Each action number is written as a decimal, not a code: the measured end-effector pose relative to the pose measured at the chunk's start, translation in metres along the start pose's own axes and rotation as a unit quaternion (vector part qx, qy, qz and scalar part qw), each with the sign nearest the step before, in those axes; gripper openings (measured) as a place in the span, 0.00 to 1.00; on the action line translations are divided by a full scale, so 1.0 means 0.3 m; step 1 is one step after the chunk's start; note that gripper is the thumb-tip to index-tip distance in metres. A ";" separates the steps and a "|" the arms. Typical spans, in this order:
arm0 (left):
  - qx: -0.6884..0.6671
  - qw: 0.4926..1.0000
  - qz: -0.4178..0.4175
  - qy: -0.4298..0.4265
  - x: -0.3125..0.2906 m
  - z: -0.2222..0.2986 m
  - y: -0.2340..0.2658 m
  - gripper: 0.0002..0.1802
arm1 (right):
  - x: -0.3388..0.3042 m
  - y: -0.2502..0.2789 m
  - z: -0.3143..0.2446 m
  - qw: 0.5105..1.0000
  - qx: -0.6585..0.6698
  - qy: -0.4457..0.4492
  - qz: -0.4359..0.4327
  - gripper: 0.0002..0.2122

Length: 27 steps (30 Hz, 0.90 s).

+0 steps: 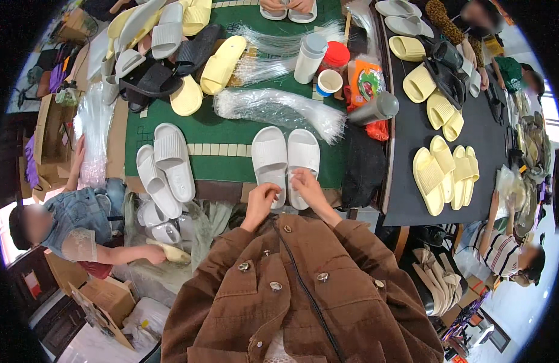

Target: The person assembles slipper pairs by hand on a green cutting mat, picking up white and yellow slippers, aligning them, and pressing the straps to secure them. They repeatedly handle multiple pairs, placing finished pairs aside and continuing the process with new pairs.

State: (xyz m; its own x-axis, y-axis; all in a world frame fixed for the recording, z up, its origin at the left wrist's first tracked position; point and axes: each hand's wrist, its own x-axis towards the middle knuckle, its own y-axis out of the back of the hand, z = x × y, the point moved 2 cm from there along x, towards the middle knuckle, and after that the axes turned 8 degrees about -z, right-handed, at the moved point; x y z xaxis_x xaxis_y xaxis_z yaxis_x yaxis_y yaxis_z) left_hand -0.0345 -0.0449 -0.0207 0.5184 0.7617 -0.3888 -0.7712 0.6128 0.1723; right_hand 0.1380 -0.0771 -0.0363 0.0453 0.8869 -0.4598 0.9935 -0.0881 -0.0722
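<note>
Lying side by side at the near edge of the green-topped desk [225,163]: one pair of pale grey slides, toes pointed away from the brown jacket [304,290], heels set nearest to it. The left slide [269,150] is bordered at its heel by the left hand [261,202], by which its outer edge is partly covered; the fingers are curled inward, thumb and forefinger brought close together. Whether anything is pinched there cannot be told. The right slide [303,156] is overlapped behind its strap by the right hand [310,189], whose fingers are bent and loosely gathered; firm contact cannot be told. The two hands are kept apart, with the inner heel edges seen between them.

Also listed: second grey pair [174,162], placed to the left, one slide partly laid over the other; bundle of clear plastic bags [267,107], laid beyond the toes; white tumbler [310,57], paper cup [329,83] and red-lidded jar [336,55], grouped farther back; grey bottle [374,109], tilted, at right.
</note>
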 end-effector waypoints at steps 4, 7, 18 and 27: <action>-0.086 0.993 0.071 0.043 -0.005 -0.203 0.009 0.12 | 0.010 0.031 0.100 1.000 -0.001 -0.011 -0.027 0.08; 0.024 0.996 0.071 0.040 0.000 -0.224 0.019 0.14 | -0.014 0.075 0.176 0.996 -0.014 -0.063 -0.060 0.09; 0.288 0.953 0.060 -0.072 0.113 -0.142 -0.041 0.42 | 0.046 0.052 0.173 0.936 0.302 -0.170 0.052 0.08; 0.406 0.908 0.103 0.017 0.189 -0.109 -0.120 0.50 | 0.207 0.001 0.285 0.921 0.326 -0.158 0.144 0.07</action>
State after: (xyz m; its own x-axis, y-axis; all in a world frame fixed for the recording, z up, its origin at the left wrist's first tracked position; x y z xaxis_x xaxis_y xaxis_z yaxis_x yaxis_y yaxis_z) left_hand 0.0104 -0.0307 -0.0784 0.3718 0.8795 -0.2973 -0.3168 0.4212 0.8499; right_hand 0.1323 -0.0609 -0.1405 0.1619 0.6173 -0.7699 0.6665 -0.6438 -0.3760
